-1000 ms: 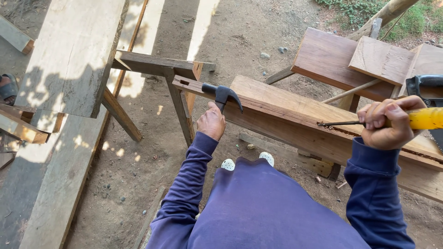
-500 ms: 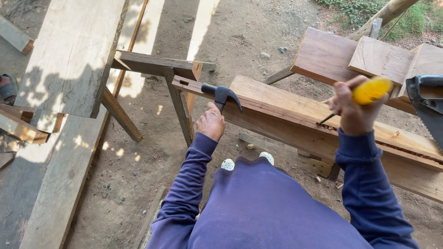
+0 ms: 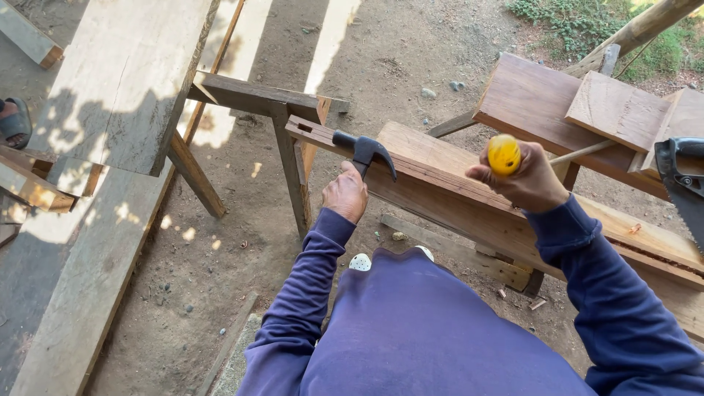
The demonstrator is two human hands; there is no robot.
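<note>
My left hand point(image 3: 345, 194) grips the handle of a black claw hammer point(image 3: 364, 150); its head rests on the near edge of a long wooden beam point(image 3: 440, 191) lying across a sawhorse. My right hand point(image 3: 529, 183) is raised above the same beam and closed around a yellow-handled tool point(image 3: 504, 154). The round butt of that handle points up at me, and its shaft is hidden behind the hand. Both arms wear purple sleeves.
A hand saw point(image 3: 686, 187) lies at the right edge on the boards. Stacked brown boards point(image 3: 579, 110) sit behind the beam. A wide grey plank point(image 3: 125, 81) and a wooden sawhorse point(image 3: 271, 106) stand to the left on dirt ground. Another person's sandalled foot point(image 3: 11, 121) shows at far left.
My right hand has swung the yellow-handled tool from lying sideways at the right to upright and further left over the beam. My left hand and the hammer have stayed in place.
</note>
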